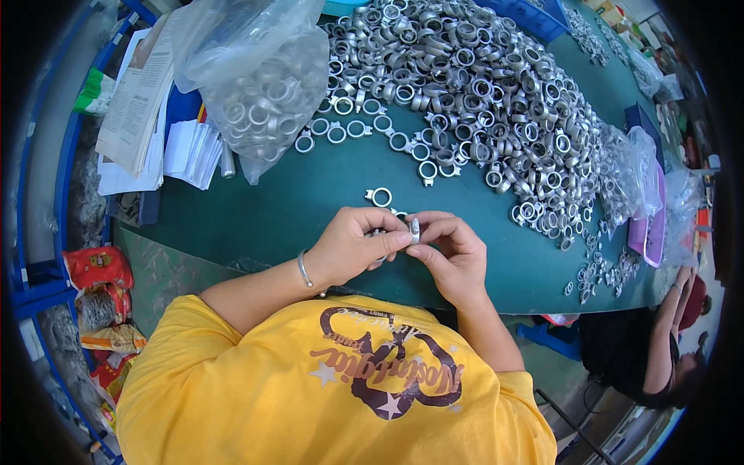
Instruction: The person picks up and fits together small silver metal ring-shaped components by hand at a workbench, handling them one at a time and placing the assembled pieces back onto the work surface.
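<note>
Near the front edge of the green table, my left hand (350,246) and my right hand (457,260) meet with fingers closed. Between their fingertips is a small silver metal ring (415,231), turned edge-on, which both pinch. Part of another metal piece shows under my left fingers, mostly hidden. Just beyond the hands lies a loose metal ring (380,198) with a small lug on its side. Farther back rises a big heap of similar metal rings (465,62), with single ones spread along its near edge.
A clear plastic bag of rings (267,108) stands at the far left beside stacked papers (190,151). Smaller metal parts (597,271) and a purple basket (655,225) are at the right. Another person (651,349) sits at lower right. Blue shelving (39,287) lines the left.
</note>
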Tool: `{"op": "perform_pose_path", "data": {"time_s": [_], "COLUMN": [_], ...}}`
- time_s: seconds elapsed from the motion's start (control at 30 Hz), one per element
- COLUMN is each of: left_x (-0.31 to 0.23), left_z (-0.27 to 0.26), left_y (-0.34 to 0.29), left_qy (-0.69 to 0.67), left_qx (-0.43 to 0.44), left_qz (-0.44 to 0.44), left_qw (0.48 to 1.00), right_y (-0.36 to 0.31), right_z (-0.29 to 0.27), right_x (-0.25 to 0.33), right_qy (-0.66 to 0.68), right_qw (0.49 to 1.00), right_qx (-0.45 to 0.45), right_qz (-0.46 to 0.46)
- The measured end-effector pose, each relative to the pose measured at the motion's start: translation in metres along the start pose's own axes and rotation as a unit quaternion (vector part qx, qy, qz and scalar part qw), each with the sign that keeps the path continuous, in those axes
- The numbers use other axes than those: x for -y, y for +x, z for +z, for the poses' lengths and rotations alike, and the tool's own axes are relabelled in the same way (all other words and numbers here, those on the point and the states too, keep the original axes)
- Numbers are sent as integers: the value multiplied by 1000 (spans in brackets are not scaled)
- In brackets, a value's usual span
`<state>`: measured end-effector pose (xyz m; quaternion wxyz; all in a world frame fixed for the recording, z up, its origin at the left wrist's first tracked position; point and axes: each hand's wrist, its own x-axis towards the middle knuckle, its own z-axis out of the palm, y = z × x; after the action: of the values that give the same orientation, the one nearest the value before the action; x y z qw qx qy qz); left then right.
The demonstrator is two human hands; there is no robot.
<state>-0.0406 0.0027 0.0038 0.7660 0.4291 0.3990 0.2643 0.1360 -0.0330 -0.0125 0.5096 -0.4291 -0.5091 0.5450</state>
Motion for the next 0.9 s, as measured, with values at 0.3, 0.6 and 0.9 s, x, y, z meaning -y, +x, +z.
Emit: {"op": "perform_pose_path", "data": {"time_s": [0.3, 0.6, 0.9], "left_x": [4, 3, -1], "left_z": [5, 0, -2], "left_y": [-1, 0, -2], "left_qy": [54, 288, 52], "left_qx": [-9, -18, -7], "left_qz": [83, 291, -43], "left_qw": [995, 912, 998], "right_y": [-4, 8, 4], "right_z": [-6, -20, -13], "right_x": [-1, 5, 2], "right_qy": [28, 112, 238], "right_qw": [999, 976, 969], "right_qx": [15, 76, -8], "right_qz": [-15, 169, 66]}}
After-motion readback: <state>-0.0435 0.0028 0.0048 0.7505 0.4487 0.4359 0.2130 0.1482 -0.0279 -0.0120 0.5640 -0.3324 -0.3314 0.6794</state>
